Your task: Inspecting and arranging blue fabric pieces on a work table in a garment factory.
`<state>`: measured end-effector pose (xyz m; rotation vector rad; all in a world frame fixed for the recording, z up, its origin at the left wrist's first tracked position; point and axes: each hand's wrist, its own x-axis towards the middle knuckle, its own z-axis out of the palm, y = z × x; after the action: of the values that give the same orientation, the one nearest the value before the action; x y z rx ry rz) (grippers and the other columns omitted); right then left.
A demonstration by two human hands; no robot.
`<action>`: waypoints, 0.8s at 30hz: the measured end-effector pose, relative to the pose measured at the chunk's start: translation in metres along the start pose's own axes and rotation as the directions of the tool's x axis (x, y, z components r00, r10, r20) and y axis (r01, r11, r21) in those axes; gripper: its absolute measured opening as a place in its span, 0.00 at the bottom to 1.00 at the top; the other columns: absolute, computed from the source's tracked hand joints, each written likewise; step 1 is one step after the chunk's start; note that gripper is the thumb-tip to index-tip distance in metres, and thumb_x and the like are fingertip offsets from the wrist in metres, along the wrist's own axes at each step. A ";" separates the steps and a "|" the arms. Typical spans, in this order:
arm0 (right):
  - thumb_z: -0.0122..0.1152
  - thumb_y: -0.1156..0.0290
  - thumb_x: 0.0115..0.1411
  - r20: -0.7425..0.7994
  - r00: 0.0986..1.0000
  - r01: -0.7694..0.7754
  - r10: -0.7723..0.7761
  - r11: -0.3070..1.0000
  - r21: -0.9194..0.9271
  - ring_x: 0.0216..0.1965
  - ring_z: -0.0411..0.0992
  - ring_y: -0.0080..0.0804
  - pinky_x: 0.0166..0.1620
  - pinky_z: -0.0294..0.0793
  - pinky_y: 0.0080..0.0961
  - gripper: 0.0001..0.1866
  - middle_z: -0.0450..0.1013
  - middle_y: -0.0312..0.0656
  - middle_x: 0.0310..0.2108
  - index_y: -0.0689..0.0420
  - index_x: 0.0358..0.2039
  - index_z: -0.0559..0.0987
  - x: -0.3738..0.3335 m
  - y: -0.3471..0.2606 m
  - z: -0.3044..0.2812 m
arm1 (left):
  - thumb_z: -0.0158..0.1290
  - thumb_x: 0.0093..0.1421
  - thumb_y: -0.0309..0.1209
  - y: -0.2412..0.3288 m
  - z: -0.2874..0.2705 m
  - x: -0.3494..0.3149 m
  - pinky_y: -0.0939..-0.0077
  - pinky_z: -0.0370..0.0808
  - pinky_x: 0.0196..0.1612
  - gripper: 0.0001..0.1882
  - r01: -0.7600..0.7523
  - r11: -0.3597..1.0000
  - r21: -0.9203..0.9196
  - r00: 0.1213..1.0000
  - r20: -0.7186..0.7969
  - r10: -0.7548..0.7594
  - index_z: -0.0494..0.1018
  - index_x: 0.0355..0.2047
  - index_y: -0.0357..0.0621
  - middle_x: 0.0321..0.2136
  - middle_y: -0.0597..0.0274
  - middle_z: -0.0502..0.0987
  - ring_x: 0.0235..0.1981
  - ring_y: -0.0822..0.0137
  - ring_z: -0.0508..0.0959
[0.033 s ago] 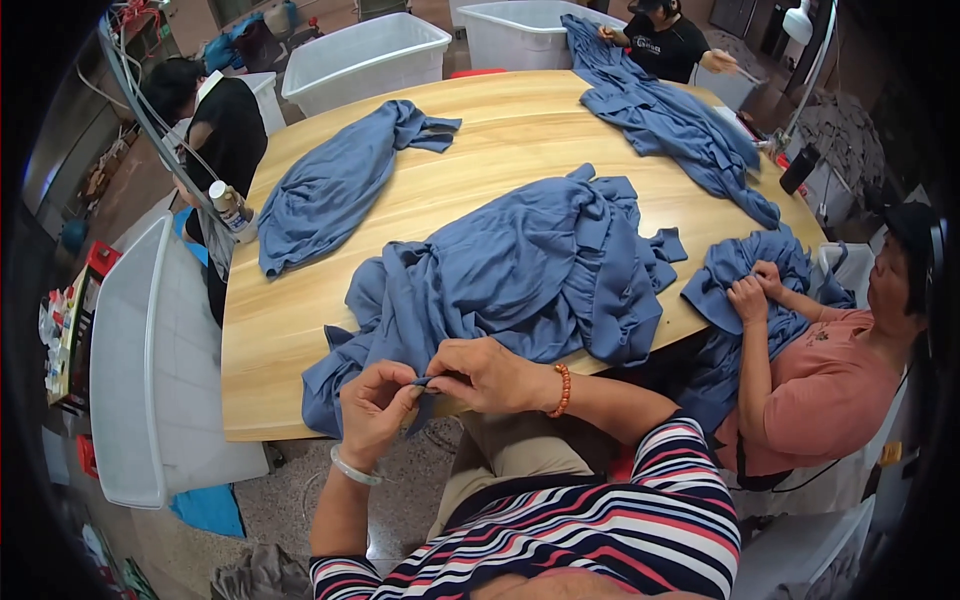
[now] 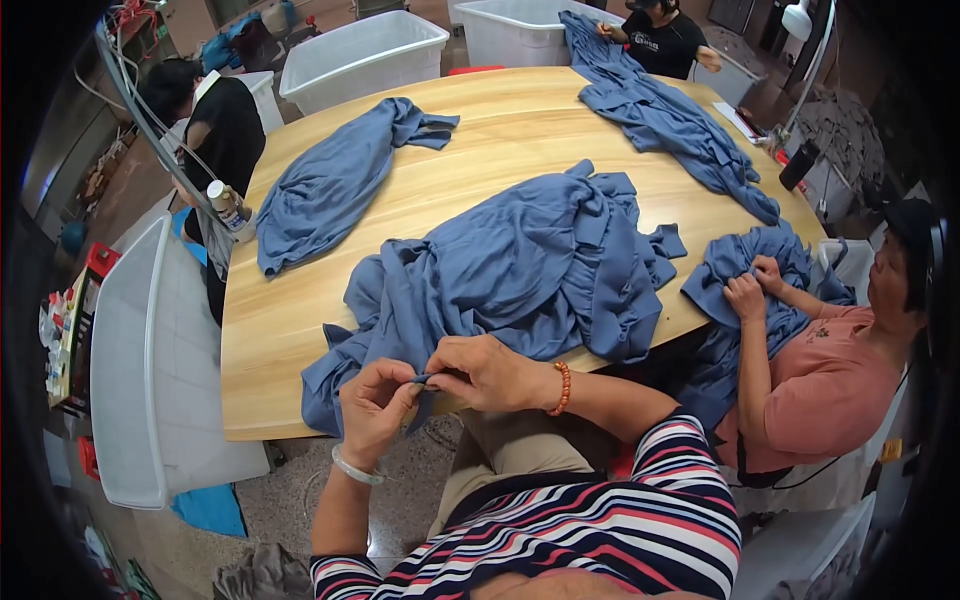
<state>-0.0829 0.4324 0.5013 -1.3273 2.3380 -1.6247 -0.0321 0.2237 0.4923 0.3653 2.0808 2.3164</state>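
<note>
A blue garment [image 2: 500, 265] lies bunched at the near side of the table, with its near edge hanging over the front. My left hand [image 2: 372, 405] pinches a small fold of it between thumb and fingertips. Right beside it, my right hand [image 2: 485, 375], with an orange bead bracelet on the wrist, grips the same fold. The two sets of fingertips nearly touch just off the table's front edge. Whether something small is also held in the fingers I cannot make out.
On the wooden table [image 2: 520, 110] lie another blue garment [image 2: 330, 185] at left and more blue cloth [image 2: 670, 125] at far right. A co-worker [image 2: 800, 370] at right handles blue cloth; two others sit beyond. White bins [image 2: 365, 60] stand behind, another bin [image 2: 130, 360] at left. A bottle [image 2: 230, 208] stands at left.
The view has shifted very slightly. The far co-worker's hand on the right has drawn back toward the body. My hands keep the same pinch on the garment.
</note>
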 end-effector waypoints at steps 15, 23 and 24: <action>0.64 0.82 0.52 -0.258 0.960 0.052 -0.108 0.975 -0.216 0.27 0.74 0.43 0.28 0.73 0.32 0.08 0.73 0.46 0.28 0.62 0.33 0.76 0.003 -0.019 0.004 | 0.55 0.54 0.12 0.007 0.032 0.002 0.80 0.74 0.36 0.10 -0.381 0.745 0.547 0.843 -0.125 0.524 0.74 0.35 0.35 0.33 0.55 0.77 0.32 0.67 0.77; 0.66 0.84 0.48 -0.192 0.928 0.221 -0.318 0.889 -0.401 0.27 0.75 0.40 0.27 0.75 0.29 0.12 0.73 0.45 0.29 0.63 0.35 0.76 0.005 -0.018 0.001 | 0.58 0.50 0.11 -0.005 0.041 -0.007 0.77 0.75 0.36 0.14 -0.383 0.737 0.557 0.792 -0.213 0.573 0.76 0.37 0.36 0.34 0.53 0.78 0.33 0.62 0.79; 0.66 0.84 0.48 -0.187 0.929 0.226 -0.319 0.890 -0.395 0.27 0.75 0.40 0.27 0.75 0.29 0.12 0.73 0.45 0.29 0.63 0.35 0.76 0.004 -0.017 0.001 | 0.58 0.49 0.11 -0.005 0.040 -0.008 0.77 0.76 0.36 0.15 -0.398 0.706 0.586 0.787 -0.178 0.591 0.76 0.37 0.37 0.34 0.53 0.78 0.33 0.62 0.79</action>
<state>-0.0746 0.4274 0.5157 -1.6810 2.8287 -1.5456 -0.0184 0.2620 0.4902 0.6385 3.1637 2.1076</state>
